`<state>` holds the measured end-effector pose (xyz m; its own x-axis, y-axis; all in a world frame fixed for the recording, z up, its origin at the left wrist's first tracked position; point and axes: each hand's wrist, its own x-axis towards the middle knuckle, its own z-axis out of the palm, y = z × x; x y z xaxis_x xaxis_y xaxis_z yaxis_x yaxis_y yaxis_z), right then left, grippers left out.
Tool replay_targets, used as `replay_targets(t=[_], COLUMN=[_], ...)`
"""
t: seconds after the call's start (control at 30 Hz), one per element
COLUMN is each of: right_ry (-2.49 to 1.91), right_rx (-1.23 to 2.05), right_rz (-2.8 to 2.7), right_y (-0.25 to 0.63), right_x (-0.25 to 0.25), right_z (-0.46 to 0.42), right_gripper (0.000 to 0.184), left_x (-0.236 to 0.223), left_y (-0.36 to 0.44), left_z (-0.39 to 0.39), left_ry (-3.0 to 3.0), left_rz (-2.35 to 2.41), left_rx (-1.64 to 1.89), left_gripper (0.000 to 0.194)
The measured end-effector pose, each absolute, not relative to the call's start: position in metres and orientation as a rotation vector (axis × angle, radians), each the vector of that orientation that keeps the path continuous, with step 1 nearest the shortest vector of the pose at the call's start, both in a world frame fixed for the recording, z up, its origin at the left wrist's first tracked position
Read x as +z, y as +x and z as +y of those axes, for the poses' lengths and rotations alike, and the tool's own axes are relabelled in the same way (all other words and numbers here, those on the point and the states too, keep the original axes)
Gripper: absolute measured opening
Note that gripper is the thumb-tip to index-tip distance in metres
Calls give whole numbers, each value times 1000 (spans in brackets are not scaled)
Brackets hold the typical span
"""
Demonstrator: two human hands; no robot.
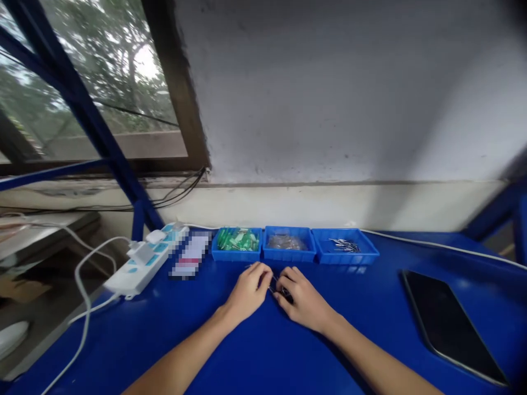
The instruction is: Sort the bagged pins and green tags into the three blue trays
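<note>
Dark object [287, 295], mostly hidden by the right hand [303, 300]

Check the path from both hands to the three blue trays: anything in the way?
Nothing visible stands between the left hand or right hand and the left tray, middle tray or right tray. The power strip and blurred item sit left of that path; the black device lies to its right.
</note>
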<state>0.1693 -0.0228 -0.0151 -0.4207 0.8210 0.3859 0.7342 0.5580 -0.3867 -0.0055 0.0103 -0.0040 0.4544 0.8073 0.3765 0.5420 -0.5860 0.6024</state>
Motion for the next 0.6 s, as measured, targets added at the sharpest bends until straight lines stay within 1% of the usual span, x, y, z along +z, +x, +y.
replay_targets(t=[0.13,0.23,0.33,0.4,0.5,0.6], right_ry=[-1241,-1258,-1265,-1267,-1281,-1287], right_rx=[277,297,305,307,301,322], right_rz=[-2259,-2272,-2252,-2249,-2244,-2241], right_y=[173,174,172,171,169,170], right_x=[-11,-10,-8,-7,-4,-3], right_z=[-22,-22,-22,-22,-22,-23], right_gripper=[5,8,8,9,11,10], left_x=[-7,-10,-9,-6,-1,2], left_y=[-17,-27,-32,-32,-30,-30], left_z=[17,20,19,17,14,10], left_ry=[2329,2452,2571,2592,2579,2568], left_rz=[1231,1292,1215,1195,1241,1239], left_rx=[943,808,649,602,560,516], left_gripper=[23,30,39,34,14,7])
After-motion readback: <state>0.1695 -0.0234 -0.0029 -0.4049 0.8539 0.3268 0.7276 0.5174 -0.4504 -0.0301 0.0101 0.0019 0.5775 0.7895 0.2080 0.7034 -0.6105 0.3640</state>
